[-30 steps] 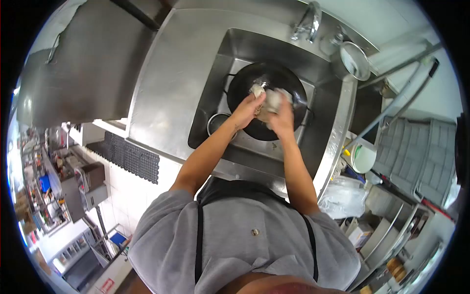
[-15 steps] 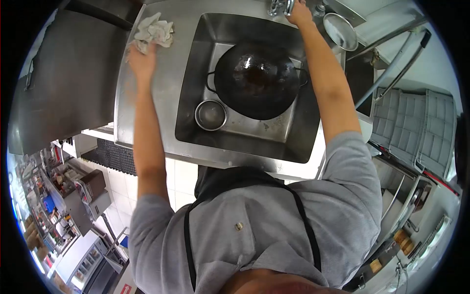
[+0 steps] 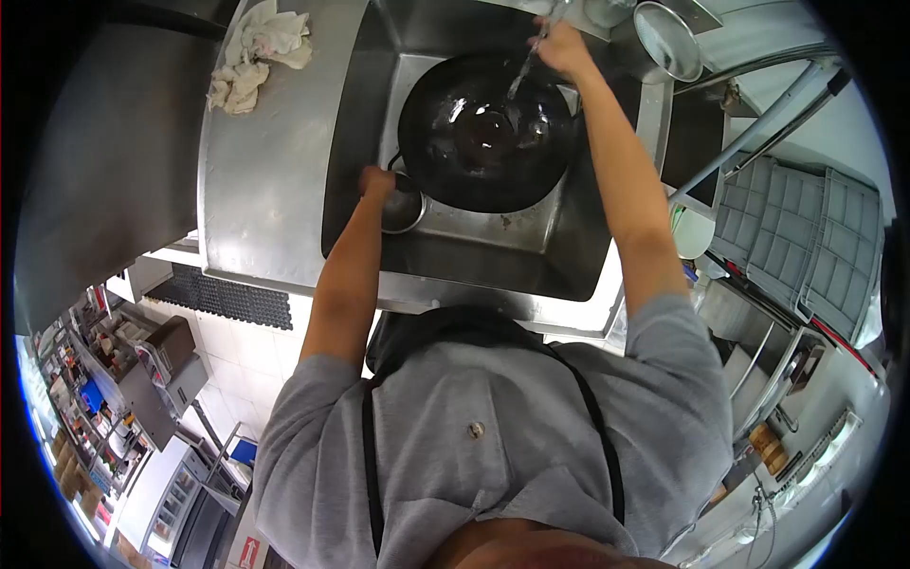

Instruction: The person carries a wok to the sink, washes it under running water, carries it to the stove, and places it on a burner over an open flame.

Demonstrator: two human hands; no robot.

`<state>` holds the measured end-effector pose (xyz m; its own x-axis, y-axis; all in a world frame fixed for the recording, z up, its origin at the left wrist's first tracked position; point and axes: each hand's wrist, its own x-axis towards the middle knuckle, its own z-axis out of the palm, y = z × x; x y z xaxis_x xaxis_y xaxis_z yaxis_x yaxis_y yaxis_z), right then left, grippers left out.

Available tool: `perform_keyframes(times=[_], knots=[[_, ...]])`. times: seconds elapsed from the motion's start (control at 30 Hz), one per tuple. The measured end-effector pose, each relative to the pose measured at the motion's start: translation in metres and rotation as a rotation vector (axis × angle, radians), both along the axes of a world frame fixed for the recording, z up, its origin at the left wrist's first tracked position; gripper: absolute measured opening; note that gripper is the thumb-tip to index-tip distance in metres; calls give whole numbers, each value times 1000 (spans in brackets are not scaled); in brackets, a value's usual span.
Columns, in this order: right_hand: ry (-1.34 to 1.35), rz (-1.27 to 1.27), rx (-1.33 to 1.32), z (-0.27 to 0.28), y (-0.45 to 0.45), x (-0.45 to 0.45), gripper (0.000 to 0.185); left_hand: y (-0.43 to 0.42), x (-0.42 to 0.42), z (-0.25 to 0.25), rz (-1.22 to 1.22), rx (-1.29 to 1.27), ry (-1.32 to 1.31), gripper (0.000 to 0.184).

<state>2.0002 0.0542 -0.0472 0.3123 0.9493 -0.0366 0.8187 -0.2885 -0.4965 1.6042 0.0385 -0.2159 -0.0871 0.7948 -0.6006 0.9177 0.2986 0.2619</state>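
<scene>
A black wok (image 3: 483, 133) sits in the steel sink (image 3: 464, 261), with water running into it from the tap at the top. My left hand (image 3: 377, 180) is closed at the wok's left side, by its handle and the rim of a small round metal bowl (image 3: 405, 207); what its fingers grip is hard to make out. My right hand (image 3: 564, 47) is up beside the running water at the tap, its fingers bent and partly hidden. A crumpled off-white cloth (image 3: 261, 47) lies on the steel counter to the left.
A round metal strainer or bowl (image 3: 668, 41) rests at the sink's upper right corner. Grey crates (image 3: 796, 237) and metal poles stand on the right. A black mat (image 3: 223, 296) lies on the floor at the left, near shelves of goods.
My left hand has left the cloth on the counter and moved right, down to the wok's handle and bowl. Water now runs from the tap. My right hand remains near the tap.
</scene>
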Motion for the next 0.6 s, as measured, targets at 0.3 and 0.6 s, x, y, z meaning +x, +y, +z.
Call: perform_keyframes(times=[0.3, 0.6], knots=[[1130, -123, -43, -3, -31, -43, 21, -20, -10, -40, 406, -241, -337, 13], [1178, -87, 20, 23, -23, -49, 20, -22, 52, 74, 394, -48, -842, 20]])
